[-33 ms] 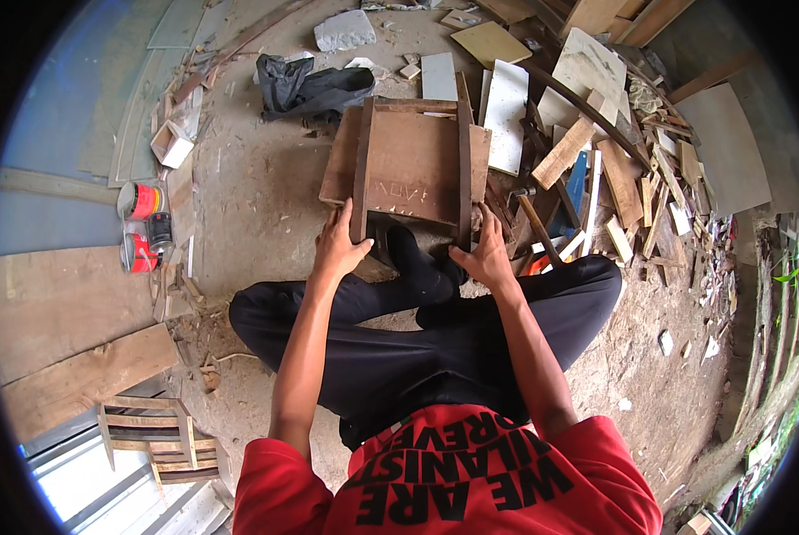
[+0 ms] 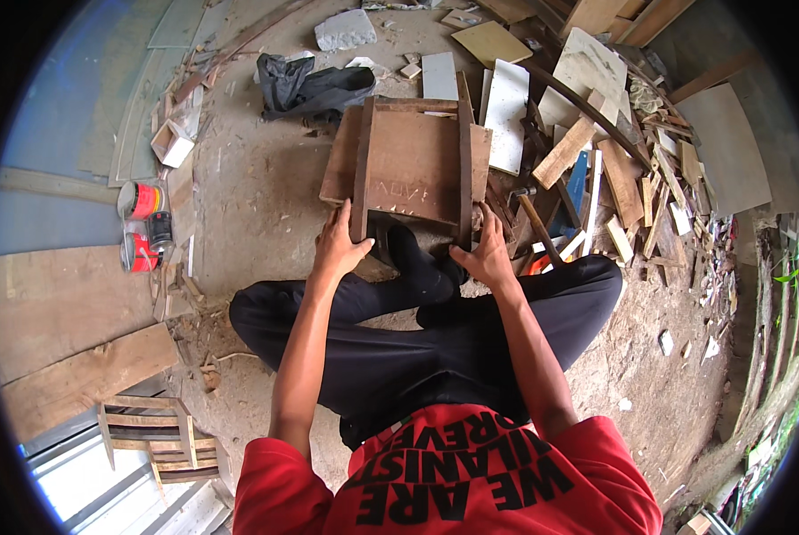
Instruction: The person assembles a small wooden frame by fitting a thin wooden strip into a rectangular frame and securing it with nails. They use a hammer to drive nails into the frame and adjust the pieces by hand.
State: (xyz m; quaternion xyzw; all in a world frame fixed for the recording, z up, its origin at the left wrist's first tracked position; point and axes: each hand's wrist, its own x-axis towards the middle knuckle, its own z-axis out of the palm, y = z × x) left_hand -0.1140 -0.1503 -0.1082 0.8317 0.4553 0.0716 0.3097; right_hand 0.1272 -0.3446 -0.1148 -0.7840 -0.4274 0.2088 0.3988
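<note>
A small brown wooden frame lies in front of my crossed legs. It has two dark side rails, a crossbar at the far end and a flat panel between them. My left hand grips the near end of the left rail, thumb on the inner side and fingers on the outer. Around the near end of the right rail my right hand is closed in the same way. Wider boards show under the frame on both sides. The undersides of both grips are hidden.
A hammer and a blue saw blade lie to the right, among heaped wood offcuts. Paint cans stand at the left. Beyond the frame are a black plastic bag and a pale stone block.
</note>
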